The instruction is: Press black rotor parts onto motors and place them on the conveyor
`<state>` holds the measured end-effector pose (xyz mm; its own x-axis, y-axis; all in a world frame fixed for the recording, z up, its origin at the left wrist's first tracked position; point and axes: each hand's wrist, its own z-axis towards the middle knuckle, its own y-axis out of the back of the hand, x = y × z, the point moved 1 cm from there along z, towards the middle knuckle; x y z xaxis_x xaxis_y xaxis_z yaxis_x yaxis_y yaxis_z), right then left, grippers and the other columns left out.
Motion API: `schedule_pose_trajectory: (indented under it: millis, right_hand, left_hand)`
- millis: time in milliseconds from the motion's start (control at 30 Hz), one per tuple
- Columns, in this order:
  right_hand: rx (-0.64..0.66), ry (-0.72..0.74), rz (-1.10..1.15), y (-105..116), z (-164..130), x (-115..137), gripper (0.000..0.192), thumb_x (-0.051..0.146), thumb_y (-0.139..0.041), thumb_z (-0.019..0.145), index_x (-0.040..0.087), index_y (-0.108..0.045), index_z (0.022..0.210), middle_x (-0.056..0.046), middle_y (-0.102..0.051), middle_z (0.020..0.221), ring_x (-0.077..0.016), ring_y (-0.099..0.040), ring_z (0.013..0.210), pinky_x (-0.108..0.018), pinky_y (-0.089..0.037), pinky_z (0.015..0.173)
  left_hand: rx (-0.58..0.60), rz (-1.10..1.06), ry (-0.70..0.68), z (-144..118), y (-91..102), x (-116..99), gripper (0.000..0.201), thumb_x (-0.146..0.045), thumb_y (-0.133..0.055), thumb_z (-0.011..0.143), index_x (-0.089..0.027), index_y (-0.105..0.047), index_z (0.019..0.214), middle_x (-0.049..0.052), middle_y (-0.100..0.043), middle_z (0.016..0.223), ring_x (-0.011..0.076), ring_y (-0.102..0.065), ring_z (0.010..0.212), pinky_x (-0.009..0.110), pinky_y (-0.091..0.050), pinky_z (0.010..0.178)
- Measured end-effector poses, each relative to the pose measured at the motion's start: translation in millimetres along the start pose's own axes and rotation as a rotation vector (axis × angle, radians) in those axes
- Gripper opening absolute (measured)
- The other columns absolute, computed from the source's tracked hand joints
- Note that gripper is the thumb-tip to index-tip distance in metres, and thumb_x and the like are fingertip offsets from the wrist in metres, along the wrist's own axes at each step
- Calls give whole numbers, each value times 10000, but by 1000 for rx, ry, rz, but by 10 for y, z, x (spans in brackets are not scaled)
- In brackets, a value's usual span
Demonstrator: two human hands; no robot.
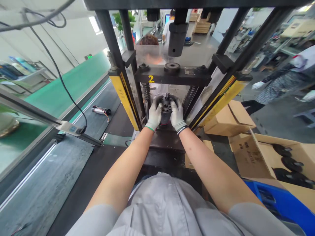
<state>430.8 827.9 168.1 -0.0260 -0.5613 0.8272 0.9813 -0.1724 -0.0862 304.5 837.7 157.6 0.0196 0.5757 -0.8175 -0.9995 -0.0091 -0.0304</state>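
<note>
Both gloved hands, left hand and right hand, held a tight grip on the round black part inside the press.

Bright, even daylight fills the hall, strongest from a far left window that is blown out white. The steel plate far behind the press shows soft glare. Shadows are faint. Wide-angle distortion bends the frame posts outward, and edges look slightly smeared.
</note>
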Motion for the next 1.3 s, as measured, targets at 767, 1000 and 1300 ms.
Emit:
schedule_pose_trajectory:
  millis: [767,1000,1300]
  right_hand:
    - [-54,-53,170,-46,31,-176,447,615,-606,989,214,-630,1184,-72,-700,1250,-220,-659,1206,-416,-515,1152]
    - [-86,-35,195,-56,13,-97,435,612,-658,956,213,-662,1129,-56,-725,1192,-215,-664,1160,-407,-496,1145]
    - [-102,-52,186,-84,18,-97,415,589,-656,961,213,-669,1136,-47,-733,1179,-202,-675,1140,-400,-520,1118]
  left_hand:
    - [51,-130,75,108,-38,236,617,-643,-476,1042,-171,-587,1424,137,-624,1506,267,-547,1475,431,-359,1302]
    - [13,-47,83,105,-41,252,740,-736,-423,1019,-165,-571,1466,142,-607,1552,260,-530,1503,397,-374,1299]
    - [34,-39,152,124,-43,118,806,-794,-387,992,-170,-582,1462,141,-615,1546,279,-537,1499,432,-368,1306]
